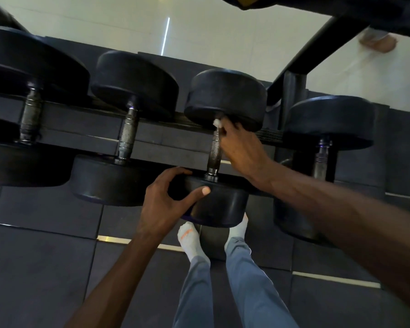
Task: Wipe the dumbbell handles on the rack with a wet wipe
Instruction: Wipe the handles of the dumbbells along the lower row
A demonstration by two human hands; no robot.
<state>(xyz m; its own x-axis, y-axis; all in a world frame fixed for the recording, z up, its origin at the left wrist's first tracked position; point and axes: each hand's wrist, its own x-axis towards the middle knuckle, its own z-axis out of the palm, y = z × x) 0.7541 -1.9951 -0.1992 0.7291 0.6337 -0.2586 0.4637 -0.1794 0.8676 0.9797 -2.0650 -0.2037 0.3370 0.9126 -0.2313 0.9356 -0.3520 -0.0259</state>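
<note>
Several black dumbbells lie side by side on a dark rack (152, 140). My right hand (240, 147) pinches a small white wet wipe (217, 123) against the far end of the third dumbbell's knurled metal handle (215, 150), just below its far head (225, 98). My left hand (166, 202) grips the rim of that dumbbell's near head (223, 204), thumb on its top edge. The handles of the dumbbells to the left (128, 136) (30, 119) and to the right (322, 155) are bare.
A black slanted rack post (294, 86) rises right of the third dumbbell. Beyond the rack is a pale floor or wall with a bright strip. My feet in white socks (189, 240) stand on dark rubber tiles below the rack.
</note>
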